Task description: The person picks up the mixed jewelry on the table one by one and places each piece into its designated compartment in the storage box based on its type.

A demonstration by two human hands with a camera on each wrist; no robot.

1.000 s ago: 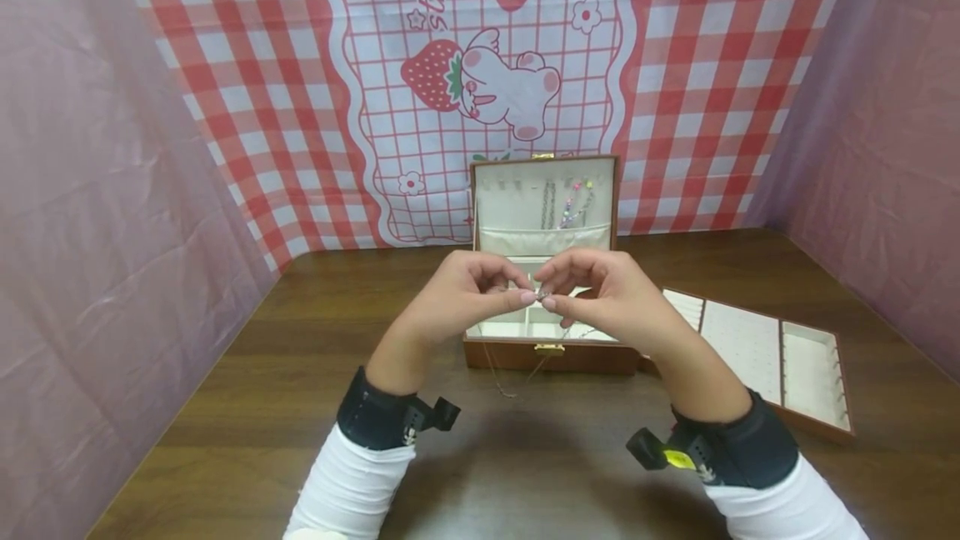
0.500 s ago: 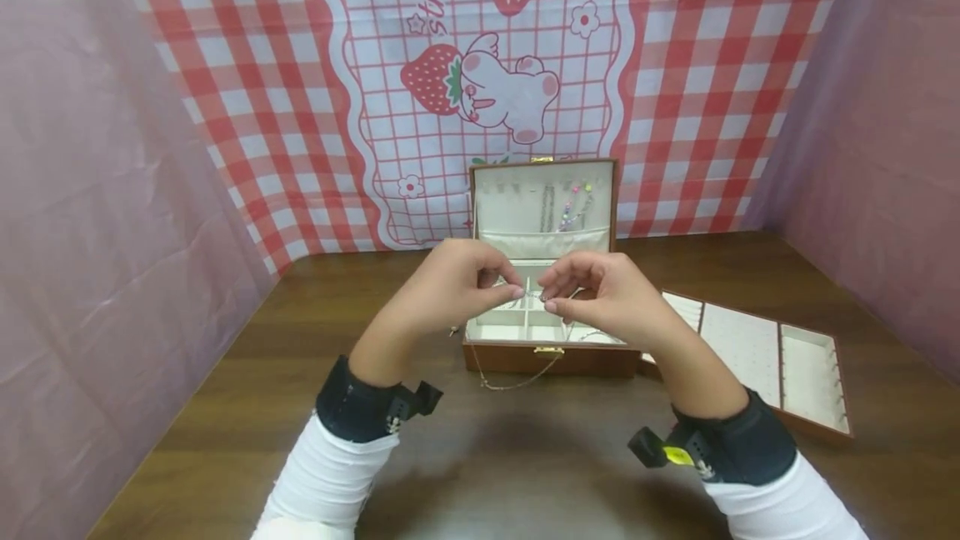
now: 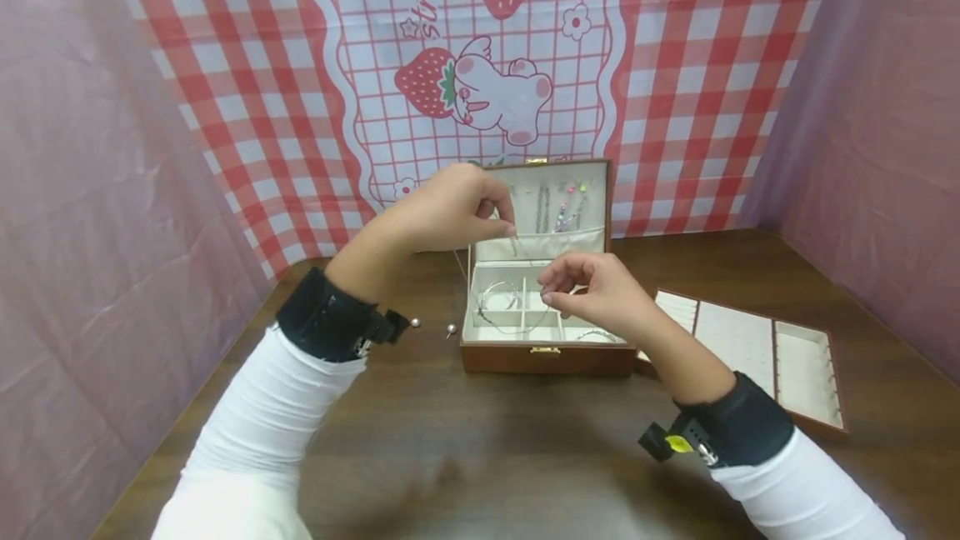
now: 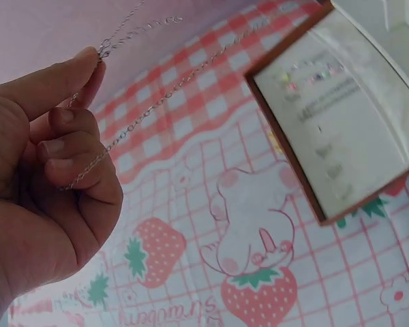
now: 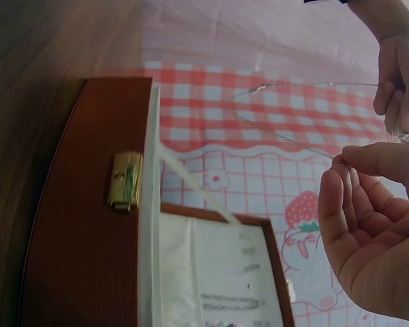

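My left hand (image 3: 461, 208) is raised in front of the jewelry box's open lid, pinching a thin silver chain necklace (image 4: 165, 99) between thumb and forefinger. Its other fingers are curled, and a strand runs past them in the left wrist view. Lower and to the right, my right hand (image 3: 596, 294) pinches another part of the necklace at its fingertips, as the right wrist view shows (image 5: 286, 138). A loop of chain sags between the hands. The brown jewelry box (image 3: 506, 358) stands below them, its cream compartments partly hidden by the right hand.
Silver bracelets (image 3: 500, 296) lie in the compartments. Chains and a colorful beaded strand (image 3: 564, 211) hang inside the lid. Two pearl-topped pieces (image 3: 451, 329) lie on the wooden table (image 3: 480, 448) left of the box. A divided tray (image 3: 735, 348) lies at the right.
My left hand has moved up and left, away from the right hand, stretching the chain between them. The right hand stays nearly in place. Compartments and pearl pieces are more visible now.
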